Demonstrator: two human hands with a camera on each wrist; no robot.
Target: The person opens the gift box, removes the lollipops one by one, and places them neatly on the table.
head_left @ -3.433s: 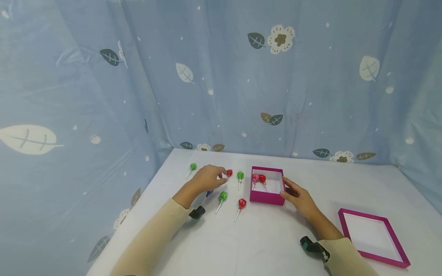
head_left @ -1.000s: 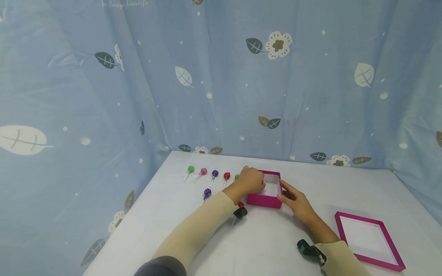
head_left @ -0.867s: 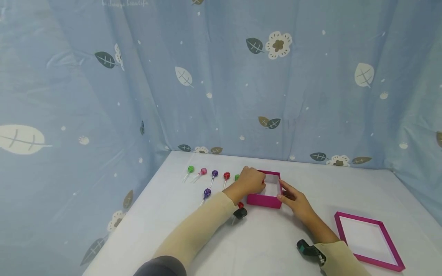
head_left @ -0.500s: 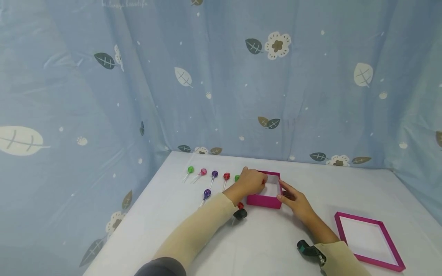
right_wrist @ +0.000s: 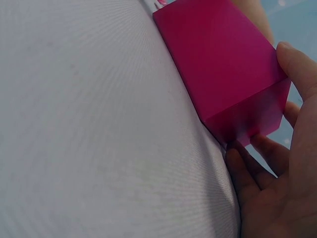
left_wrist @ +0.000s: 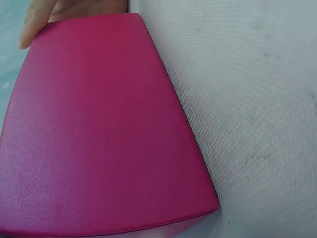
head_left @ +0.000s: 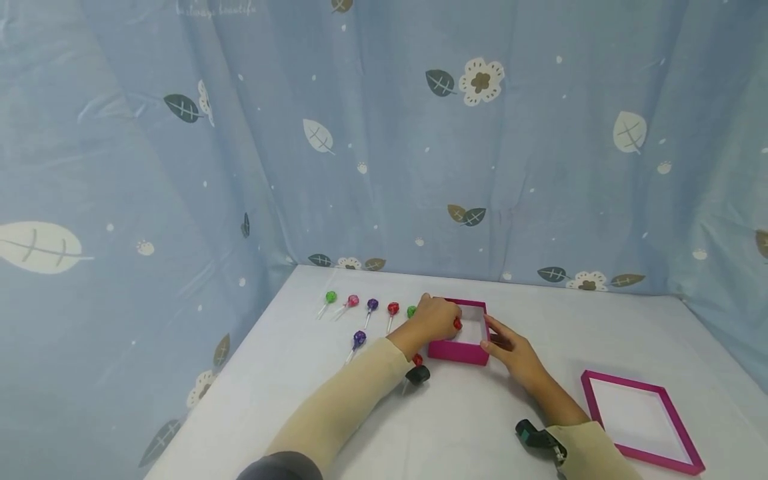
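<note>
The open magenta box [head_left: 459, 352] with a white inside stands on the table. Over its left part, my left hand [head_left: 437, 317] reaches inside with curled fingers. A red lollipop [head_left: 458, 324] shows at its fingertips, pinched there, its stick out of sight. The box's side wall [left_wrist: 99, 129] fills much of the left wrist view. My right hand [head_left: 515, 350] holds the box's right side. In the right wrist view, the thumb of that hand [right_wrist: 277, 193] lies at the top edge while fingers touch the wall. The left hand hides other contents of the box.
Left of the box lie lollipops: green [head_left: 331, 297], pink [head_left: 353, 301], purple [head_left: 373, 305], red [head_left: 393, 309], another purple [head_left: 359, 339], a partly hidden green [head_left: 411, 311] and a red [head_left: 417, 359] beside the left wrist camera. The magenta-rimmed lid [head_left: 642, 421] lies at right.
Since the oldest frame my left hand has moved right, from the loose lollipops into the box. Lately it shifts only slightly, and the red lollipop head shows again. My right hand stays on the box.
</note>
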